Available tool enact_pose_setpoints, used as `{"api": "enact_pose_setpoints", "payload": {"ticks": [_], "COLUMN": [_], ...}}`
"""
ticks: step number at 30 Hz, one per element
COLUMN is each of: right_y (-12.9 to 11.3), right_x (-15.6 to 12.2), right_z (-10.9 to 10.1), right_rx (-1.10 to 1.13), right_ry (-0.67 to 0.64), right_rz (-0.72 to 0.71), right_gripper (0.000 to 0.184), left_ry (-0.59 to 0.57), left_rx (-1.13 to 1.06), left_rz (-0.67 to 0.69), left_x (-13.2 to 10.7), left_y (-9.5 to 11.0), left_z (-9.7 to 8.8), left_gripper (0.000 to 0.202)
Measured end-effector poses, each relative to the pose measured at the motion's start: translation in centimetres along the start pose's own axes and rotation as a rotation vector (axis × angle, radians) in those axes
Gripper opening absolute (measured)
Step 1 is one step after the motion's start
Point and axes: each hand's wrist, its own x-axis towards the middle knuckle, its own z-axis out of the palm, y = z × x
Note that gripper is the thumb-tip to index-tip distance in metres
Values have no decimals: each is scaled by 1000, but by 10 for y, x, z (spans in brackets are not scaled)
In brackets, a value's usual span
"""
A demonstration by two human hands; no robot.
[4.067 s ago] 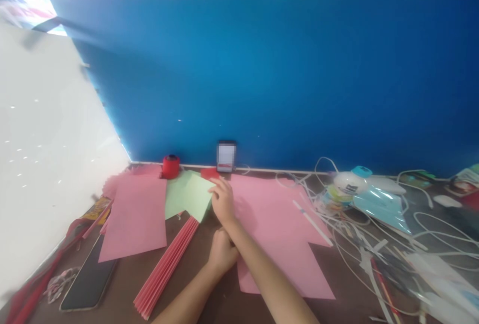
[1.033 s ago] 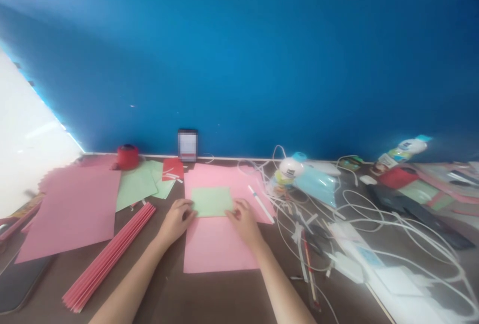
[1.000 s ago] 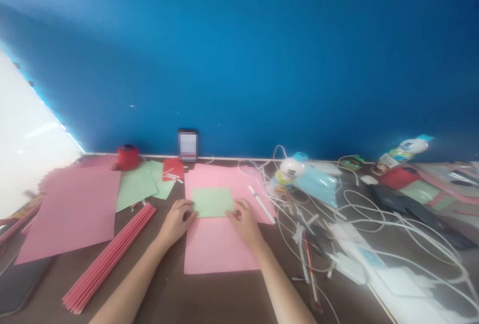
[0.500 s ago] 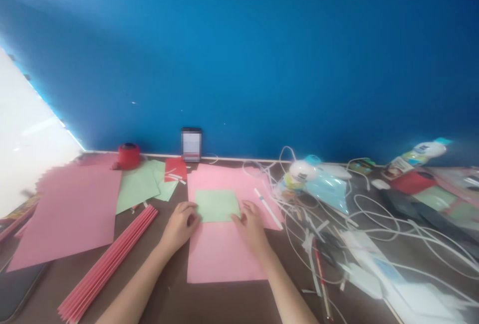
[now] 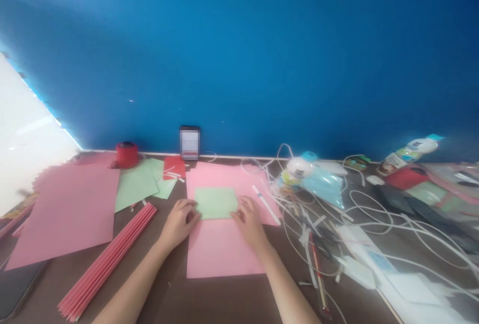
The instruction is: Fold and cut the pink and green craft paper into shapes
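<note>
Green paper (image 5: pixel 216 202) sits on the pink sheet's (image 5: pixel 220 249) far half. Left hand (image 5: pixel 178 222) and right hand (image 5: pixel 250 220) curl onto its near corners, pinching or just pressing, can't tell. I'd keep both corners level.

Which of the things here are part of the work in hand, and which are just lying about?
In use: green paper, left hand and right hand at its near corners, pink sheet beneath.
Lying about: tape roll, pleated pink paper, propped phone, cables, bottle.
</note>
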Motion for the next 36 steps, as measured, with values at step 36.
{"api": "enact_pose_setpoints", "payload": {"ticks": [36], "right_y": [-4], "right_x": [2], "right_z": [8], "right_rx": [-287], "right_ry": [-66], "right_rz": [-16], "right_gripper": [24], "left_ry": [-79], "left_rx": [77], "left_rz": [5], "left_x": [1], "left_y": [13], "left_z": [-9], "left_gripper": [18]}}
